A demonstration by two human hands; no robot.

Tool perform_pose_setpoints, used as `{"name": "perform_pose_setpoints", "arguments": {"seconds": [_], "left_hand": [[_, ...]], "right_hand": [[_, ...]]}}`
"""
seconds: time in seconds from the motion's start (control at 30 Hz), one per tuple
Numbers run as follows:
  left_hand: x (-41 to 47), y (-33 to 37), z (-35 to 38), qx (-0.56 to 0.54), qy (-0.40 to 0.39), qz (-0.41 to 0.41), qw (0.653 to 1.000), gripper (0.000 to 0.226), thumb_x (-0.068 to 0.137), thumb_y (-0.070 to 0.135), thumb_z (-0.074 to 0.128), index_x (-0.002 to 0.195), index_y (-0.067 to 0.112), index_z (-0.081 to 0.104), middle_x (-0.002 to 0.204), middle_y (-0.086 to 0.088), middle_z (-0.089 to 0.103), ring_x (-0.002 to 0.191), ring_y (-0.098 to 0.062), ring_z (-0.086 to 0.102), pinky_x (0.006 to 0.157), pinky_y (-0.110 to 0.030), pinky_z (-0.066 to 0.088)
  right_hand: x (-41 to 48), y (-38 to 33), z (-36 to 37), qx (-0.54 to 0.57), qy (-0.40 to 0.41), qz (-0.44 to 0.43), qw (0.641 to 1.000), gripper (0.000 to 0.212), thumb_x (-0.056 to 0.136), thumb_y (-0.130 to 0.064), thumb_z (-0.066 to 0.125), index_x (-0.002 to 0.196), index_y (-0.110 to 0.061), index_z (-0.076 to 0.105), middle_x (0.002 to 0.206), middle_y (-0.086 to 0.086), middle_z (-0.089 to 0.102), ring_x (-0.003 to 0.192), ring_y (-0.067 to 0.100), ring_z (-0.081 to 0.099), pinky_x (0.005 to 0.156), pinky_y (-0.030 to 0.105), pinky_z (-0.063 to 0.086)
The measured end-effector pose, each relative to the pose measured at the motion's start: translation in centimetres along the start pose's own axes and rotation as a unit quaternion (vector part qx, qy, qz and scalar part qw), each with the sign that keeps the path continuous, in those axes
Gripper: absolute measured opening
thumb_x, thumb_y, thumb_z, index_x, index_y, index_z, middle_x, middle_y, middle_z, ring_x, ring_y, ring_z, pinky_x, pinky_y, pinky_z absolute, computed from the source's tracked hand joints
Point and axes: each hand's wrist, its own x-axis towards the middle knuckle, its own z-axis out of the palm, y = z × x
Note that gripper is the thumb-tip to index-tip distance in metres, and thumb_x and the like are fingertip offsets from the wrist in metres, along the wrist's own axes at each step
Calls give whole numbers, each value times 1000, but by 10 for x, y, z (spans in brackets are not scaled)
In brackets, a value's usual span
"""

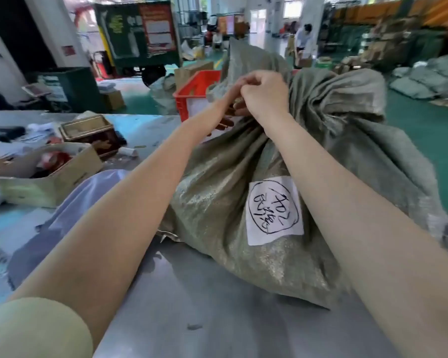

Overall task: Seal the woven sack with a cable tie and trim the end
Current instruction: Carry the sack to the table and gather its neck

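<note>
One woven sack (243, 202), one label (273, 210), two cardboard boxes (49, 182).

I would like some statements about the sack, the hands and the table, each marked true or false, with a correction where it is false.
1. Both hands meet at the gathered neck of the woven sack. True: the left hand and the right hand are together there.
2. The white label on the sack is blank. False: it bears handwriting inside a drawn circle.
3. The sack lies on a metal table. True.
4. The crate behind the sack is blue. False: it is red.
5. A cable tie is plainly seen, already trimmed. False: no tie can be made out; the hands hide the neck.
</note>
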Motion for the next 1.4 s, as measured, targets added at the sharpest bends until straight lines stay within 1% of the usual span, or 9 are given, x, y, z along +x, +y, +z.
{"name": "perform_pose_setpoints", "arguments": {"seconds": [0.13,0.23,0.43,0.57,0.7,1.0,1.13,1.23,1.4], "left_hand": [[3,17,23,-82,-68,33,994,48,97,41,39,138,17,44,123,6,55,107,-6,54,93,-17,45],[11,21,36,-81,-34,24,996,43,82,28,67,121,13,59,106,4,67,93,-12,64,78,-19,52],[27,39,42,-212,60,33,975,27,68,15,65,91,15,53,105,-12,64,102,-28,63,94,-43,52],[29,45,28,-254,109,56,959,19,70,10,60,85,18,52,93,-7,64,98,-28,63,93,-45,52],[29,41,11,-322,174,52,929,20,80,1,56,80,20,50,82,-1,60,93,-25,61,94,-44,52],[27,42,-40,-288,245,115,919,34,76,4,66,108,9,56,104,-9,64,103,-24,63,98,-42,50],[30,31,-58,-274,267,114,917,49,79,4,66,126,5,50,122,-12,62,110,-24,60,103,-42,46],[34,24,-69,-279,275,93,916,61,75,8,69,131,10,44,127,-11,60,114,-27,59,103,-45,46],[40,26,-74,-301,246,80,918,75,70,3,73,135,7,35,126,-10,57,112,-27,59,99,-43,48]], "right_hand": [[1,-8,-48,-113,178,-46,976,26,88,-11,44,65,-20,52,74,0,59,67,14,57,59,27,46],[0,3,-82,-272,137,41,951,22,87,-29,46,69,-18,46,65,-4,44,66,19,48,54,26,33],[1,24,-104,-410,81,138,898,82,82,-68,29,131,-5,49,137,17,50,126,37,45,107,50,32],[18,19,-95,-189,11,132,973,94,84,-65,39,148,-3,11,149,12,35,135,32,36,114,44,26],[27,11,-75,46,38,41,997,77,83,-26,63,145,-8,21,128,5,51,118,22,51,98,30,42],[63,-26,-48,49,76,-167,982,64,74,19,48,131,-9,42,106,-7,52,98,4,49,60,-8,37],[73,-34,-30,60,57,-208,975,60,70,19,48,124,-7,49,104,-5,56,101,7,52,70,-6,39],[76,-41,-19,128,-12,-188,974,52,62,12,52,104,-18,55,96,-1,59,94,16,56,80,22,48],[83,-62,-25,286,-83,-79,951,25,63,7,55,74,-16,51,73,8,54,69,22,51,66,25,42]]}}
